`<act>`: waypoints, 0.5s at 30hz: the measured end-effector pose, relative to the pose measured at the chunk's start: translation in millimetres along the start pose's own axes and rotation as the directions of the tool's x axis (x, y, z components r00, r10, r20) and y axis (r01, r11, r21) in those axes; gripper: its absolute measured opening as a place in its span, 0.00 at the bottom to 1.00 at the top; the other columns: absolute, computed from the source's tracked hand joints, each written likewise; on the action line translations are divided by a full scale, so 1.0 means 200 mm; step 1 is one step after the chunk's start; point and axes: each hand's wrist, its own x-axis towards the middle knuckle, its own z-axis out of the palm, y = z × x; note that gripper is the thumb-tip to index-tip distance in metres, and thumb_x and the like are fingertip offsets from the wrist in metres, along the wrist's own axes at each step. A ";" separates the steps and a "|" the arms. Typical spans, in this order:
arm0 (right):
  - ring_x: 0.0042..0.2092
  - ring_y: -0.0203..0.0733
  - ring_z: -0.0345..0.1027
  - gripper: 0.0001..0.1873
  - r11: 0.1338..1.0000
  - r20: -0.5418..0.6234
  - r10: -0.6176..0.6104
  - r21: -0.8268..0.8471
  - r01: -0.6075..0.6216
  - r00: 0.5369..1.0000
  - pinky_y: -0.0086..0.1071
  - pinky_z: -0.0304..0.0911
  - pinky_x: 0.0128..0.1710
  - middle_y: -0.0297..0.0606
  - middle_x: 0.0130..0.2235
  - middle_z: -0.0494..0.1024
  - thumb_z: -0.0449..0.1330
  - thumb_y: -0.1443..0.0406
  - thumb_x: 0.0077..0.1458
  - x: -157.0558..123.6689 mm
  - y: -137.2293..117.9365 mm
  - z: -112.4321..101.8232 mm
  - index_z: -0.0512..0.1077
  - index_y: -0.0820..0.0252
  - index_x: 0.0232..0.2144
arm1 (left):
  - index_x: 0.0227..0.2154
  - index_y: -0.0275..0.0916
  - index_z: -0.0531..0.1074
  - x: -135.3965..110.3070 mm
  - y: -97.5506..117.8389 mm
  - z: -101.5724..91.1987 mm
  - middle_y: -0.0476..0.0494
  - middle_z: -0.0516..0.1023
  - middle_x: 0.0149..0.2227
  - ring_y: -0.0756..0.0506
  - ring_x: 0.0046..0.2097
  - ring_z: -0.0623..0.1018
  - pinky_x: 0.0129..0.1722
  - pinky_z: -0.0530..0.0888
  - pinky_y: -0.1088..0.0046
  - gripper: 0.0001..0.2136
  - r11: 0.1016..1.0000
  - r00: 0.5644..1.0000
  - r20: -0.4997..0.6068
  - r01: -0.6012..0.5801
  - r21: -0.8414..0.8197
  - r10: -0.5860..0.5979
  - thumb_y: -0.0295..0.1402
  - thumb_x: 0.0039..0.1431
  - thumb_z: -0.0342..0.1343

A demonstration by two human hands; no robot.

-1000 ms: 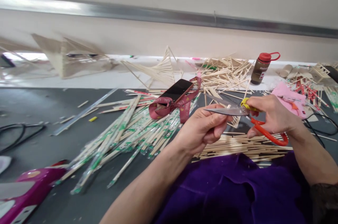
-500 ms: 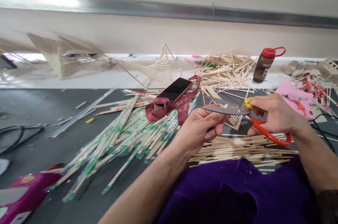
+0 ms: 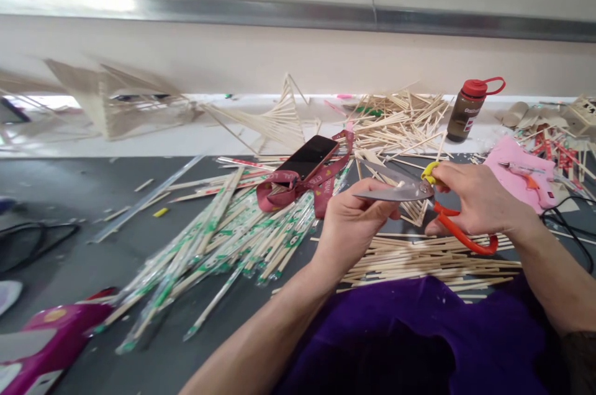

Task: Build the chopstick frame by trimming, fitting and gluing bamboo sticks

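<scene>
My right hand (image 3: 477,196) grips a pair of scissors (image 3: 395,191) by its handles, one yellow and one orange. The metal blades are apart and point left, across the fingers of my left hand (image 3: 356,215). Those fingers are closed in a pinch on a thin wooden stick (image 3: 400,184); only its pale end shows between the blades, and my hand hides the rest. Below both hands lies a pile of bare wooden sticks (image 3: 419,261), partly behind my left wrist. Just beyond the blades is a flat piece made of sticks (image 3: 412,212).
Wrapped chopsticks (image 3: 223,246) spread left of my arm. A phone (image 3: 310,156) with a red strap (image 3: 279,193) lies on them. Further back are a stick heap (image 3: 400,118), a curved stick model (image 3: 284,112) and a bottle (image 3: 467,110). A glue gun (image 3: 526,171) rests on pink material at right.
Both hands and the scissors have shifted slightly left, with the blades still apart around the stick's end. The view has moved a little.
</scene>
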 end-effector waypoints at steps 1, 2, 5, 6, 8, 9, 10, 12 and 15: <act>0.32 0.42 0.66 0.29 1.000 0.001 0.004 0.002 -0.004 1.000 0.32 0.53 0.30 0.40 0.33 0.73 0.58 0.42 0.49 0.00 0.00 0.01 0.66 0.62 0.36 | 0.25 0.36 0.74 0.00 0.00 0.01 0.50 0.73 0.18 0.55 0.18 0.61 0.17 0.55 0.78 0.12 1.000 1.000 -0.009 -0.012 0.021 0.012 0.41 0.49 0.66; 0.32 0.42 0.66 0.29 1.000 -0.001 0.005 0.009 -0.005 1.000 0.32 0.53 0.30 0.40 0.33 0.73 0.58 0.41 0.49 0.00 0.00 0.01 0.66 0.62 0.36 | 0.24 0.37 0.74 0.00 -0.01 0.01 0.51 0.72 0.18 0.55 0.18 0.62 0.17 0.56 0.78 0.12 0.999 1.000 -0.018 -0.025 0.040 0.026 0.41 0.49 0.66; 0.31 0.40 0.64 0.30 1.000 -0.020 0.003 0.027 -0.002 1.000 0.31 0.52 0.29 0.39 0.32 0.72 0.58 0.40 0.48 0.00 0.00 0.03 0.66 0.61 0.35 | 0.24 0.37 0.74 -0.01 -0.01 0.01 0.50 0.72 0.19 0.54 0.20 0.63 0.17 0.56 0.78 0.11 0.994 0.997 -0.036 -0.067 0.084 0.070 0.39 0.52 0.64; 0.30 0.40 0.63 0.30 1.000 -0.025 0.001 0.031 0.000 1.000 0.31 0.51 0.29 0.38 0.31 0.71 0.58 0.40 0.48 0.00 0.00 0.03 0.66 0.61 0.34 | 0.24 0.37 0.75 -0.01 -0.01 0.01 0.50 0.71 0.20 0.54 0.20 0.63 0.17 0.56 0.78 0.10 0.993 0.996 -0.034 -0.078 0.091 0.081 0.39 0.52 0.64; 0.28 0.38 0.61 0.29 0.999 -0.028 0.002 0.045 -0.001 1.000 0.30 0.50 0.28 0.36 0.29 0.70 0.58 0.40 0.48 0.00 0.00 0.02 0.65 0.60 0.32 | 0.25 0.37 0.75 -0.01 -0.01 0.00 0.51 0.71 0.19 0.54 0.20 0.64 0.17 0.57 0.78 0.10 0.993 0.996 -0.018 -0.083 0.084 0.085 0.39 0.53 0.63; 0.27 0.37 0.61 0.29 0.999 -0.026 0.004 0.054 -0.003 1.000 0.30 0.49 0.28 0.35 0.28 0.69 0.58 0.40 0.48 0.00 0.01 0.02 0.65 0.60 0.31 | 0.25 0.37 0.75 0.00 -0.01 0.00 0.51 0.71 0.19 0.54 0.20 0.64 0.17 0.57 0.78 0.10 0.995 0.997 -0.007 -0.077 0.068 0.077 0.39 0.52 0.64; 0.27 0.36 0.60 0.28 0.998 -0.021 0.006 0.064 -0.004 1.000 0.30 0.49 0.27 0.34 0.27 0.69 0.58 0.40 0.47 0.00 0.01 0.02 0.64 0.60 0.29 | 0.25 0.37 0.75 0.00 0.00 0.00 0.51 0.71 0.19 0.55 0.20 0.64 0.16 0.56 0.79 0.11 0.997 0.998 0.005 -0.066 0.041 0.066 0.40 0.51 0.65; 0.26 0.35 0.59 0.28 0.996 -0.009 0.008 0.085 -0.007 1.000 0.29 0.47 0.27 0.33 0.26 0.68 0.59 0.40 0.47 0.00 0.01 0.00 0.64 0.60 0.28 | 0.24 0.37 0.74 0.00 0.01 -0.01 0.51 0.71 0.17 0.55 0.18 0.63 0.16 0.56 0.79 0.13 0.999 0.999 0.030 -0.020 -0.035 0.021 0.42 0.48 0.67; 0.24 0.32 0.56 0.28 0.994 -0.003 0.007 0.112 -0.007 1.000 0.29 0.45 0.26 0.31 0.24 0.66 0.60 0.40 0.46 -0.01 0.01 -0.01 0.63 0.60 0.25 | 0.24 0.36 0.72 0.01 0.02 -0.01 0.53 0.70 0.15 0.57 0.16 0.60 0.14 0.53 0.82 0.17 0.983 0.993 0.053 0.108 -0.149 -0.101 0.43 0.42 0.70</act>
